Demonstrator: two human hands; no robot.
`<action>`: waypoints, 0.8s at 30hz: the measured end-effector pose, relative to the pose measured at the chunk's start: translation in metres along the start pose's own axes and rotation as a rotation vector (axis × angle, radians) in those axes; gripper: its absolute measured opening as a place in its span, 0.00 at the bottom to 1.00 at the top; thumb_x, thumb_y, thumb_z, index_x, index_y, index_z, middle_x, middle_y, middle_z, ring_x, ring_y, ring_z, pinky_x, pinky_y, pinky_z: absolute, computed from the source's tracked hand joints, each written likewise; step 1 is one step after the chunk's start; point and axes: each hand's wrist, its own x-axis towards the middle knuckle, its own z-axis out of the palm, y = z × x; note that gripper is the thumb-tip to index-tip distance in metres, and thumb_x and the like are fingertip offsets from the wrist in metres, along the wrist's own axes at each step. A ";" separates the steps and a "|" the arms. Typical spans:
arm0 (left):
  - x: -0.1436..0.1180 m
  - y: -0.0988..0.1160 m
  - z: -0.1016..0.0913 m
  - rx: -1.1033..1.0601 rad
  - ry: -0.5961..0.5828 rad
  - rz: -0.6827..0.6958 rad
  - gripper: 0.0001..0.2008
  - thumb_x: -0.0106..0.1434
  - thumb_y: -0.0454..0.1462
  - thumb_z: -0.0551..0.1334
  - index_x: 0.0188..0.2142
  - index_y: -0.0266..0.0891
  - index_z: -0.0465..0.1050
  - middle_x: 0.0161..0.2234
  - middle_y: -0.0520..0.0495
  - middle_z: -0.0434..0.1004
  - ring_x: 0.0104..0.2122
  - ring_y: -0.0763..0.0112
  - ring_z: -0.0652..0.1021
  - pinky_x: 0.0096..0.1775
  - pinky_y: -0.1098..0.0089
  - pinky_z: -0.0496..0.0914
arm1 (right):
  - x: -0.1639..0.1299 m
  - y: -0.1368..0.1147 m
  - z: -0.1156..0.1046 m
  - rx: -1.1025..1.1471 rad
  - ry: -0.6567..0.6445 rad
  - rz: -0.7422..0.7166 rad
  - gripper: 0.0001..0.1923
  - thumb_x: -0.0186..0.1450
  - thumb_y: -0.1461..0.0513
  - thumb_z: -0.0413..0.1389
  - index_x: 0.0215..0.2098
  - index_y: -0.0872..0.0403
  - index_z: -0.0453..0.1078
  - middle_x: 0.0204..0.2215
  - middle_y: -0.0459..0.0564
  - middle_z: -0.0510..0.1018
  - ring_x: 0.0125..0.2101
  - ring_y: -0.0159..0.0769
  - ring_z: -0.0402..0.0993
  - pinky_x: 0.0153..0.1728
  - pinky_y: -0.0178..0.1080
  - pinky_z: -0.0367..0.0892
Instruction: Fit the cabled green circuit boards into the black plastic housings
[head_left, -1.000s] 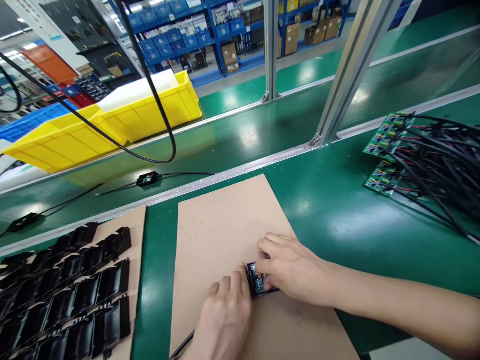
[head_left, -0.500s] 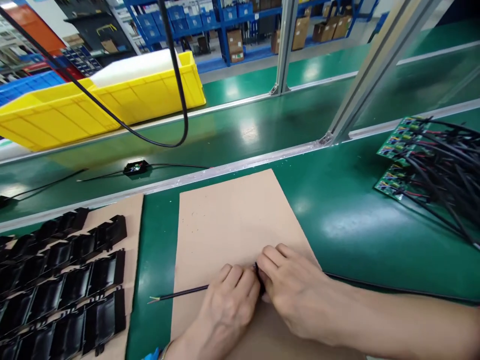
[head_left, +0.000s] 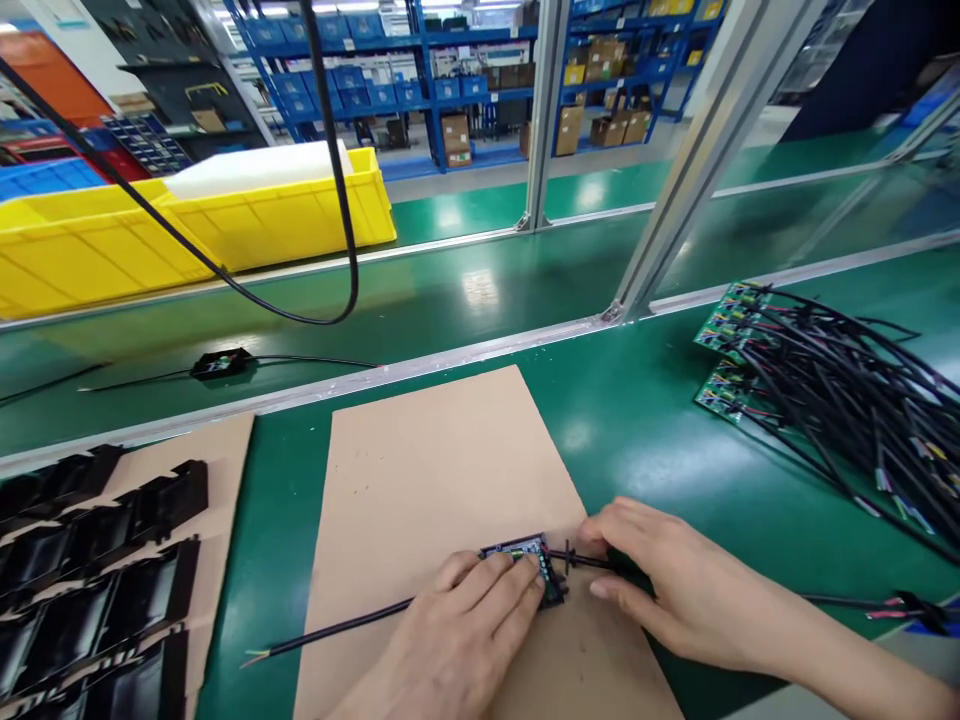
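Note:
A small black plastic case (head_left: pixel 556 588) with a green circuit board (head_left: pixel 534 548) inside lies on the cardboard sheet. My left hand (head_left: pixel 480 610) is over it, fingers together and curled onto the board, holding the case; its thumb is hidden. From the case's left side a black cable (head_left: pixel 337 627) runs out to bare coloured wire ends. On the right another black cable (head_left: pixel 589 560) leaves the case through a dark cross-shaped piece (head_left: pixel 568 556). Around this cable my right hand (head_left: pixel 645 570) is open, thumb and fingers apart.
At left, rows of black plastic housings (head_left: pixel 97 610) lie on cardboard. A heap of cables with circuit boards (head_left: pixel 724 390) sits at right. Behind the cardboard sheet (head_left: pixel 420 450) runs a metal rail (head_left: pixel 450 358) with upright posts. Yellow bins (head_left: pixel 300 220) and a hanging cable (head_left: pixel 330 130) are beyond.
My hands were close together over the case, hiding it. My right hand has moved right and its fingers have opened, so the case and board now show. The view has shifted.

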 end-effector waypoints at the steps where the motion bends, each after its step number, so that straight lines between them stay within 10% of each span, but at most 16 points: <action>1: 0.000 -0.002 0.001 0.014 -0.018 0.004 0.19 0.71 0.37 0.51 0.58 0.33 0.65 0.56 0.44 0.73 0.50 0.61 0.73 0.49 0.63 0.68 | 0.001 0.001 0.002 0.021 -0.009 0.008 0.06 0.68 0.66 0.51 0.42 0.52 0.67 0.36 0.49 0.73 0.38 0.38 0.68 0.38 0.40 0.64; 11: 0.001 -0.003 0.013 0.022 0.082 -0.031 0.19 0.72 0.29 0.44 0.48 0.31 0.73 0.44 0.43 0.78 0.43 0.66 0.75 0.45 0.67 0.72 | 0.030 -0.008 -0.006 -0.046 -0.123 0.013 0.12 0.69 0.68 0.47 0.28 0.54 0.64 0.26 0.45 0.72 0.29 0.34 0.68 0.30 0.36 0.56; 17: 0.002 -0.001 0.018 -0.021 0.151 -0.076 0.19 0.72 0.29 0.44 0.43 0.34 0.74 0.42 0.45 0.78 0.42 0.65 0.75 0.43 0.68 0.71 | 0.043 -0.018 0.011 -0.126 -0.062 -0.311 0.08 0.59 0.73 0.50 0.31 0.55 0.62 0.31 0.49 0.71 0.32 0.35 0.63 0.32 0.37 0.55; 24: 0.002 0.001 0.012 -0.030 -0.004 -0.095 0.15 0.67 0.27 0.50 0.46 0.35 0.72 0.46 0.46 0.76 0.39 0.66 0.75 0.41 0.67 0.72 | 0.038 0.002 0.011 -0.297 -0.055 -0.404 0.11 0.66 0.72 0.45 0.31 0.54 0.62 0.31 0.47 0.70 0.33 0.36 0.60 0.32 0.40 0.53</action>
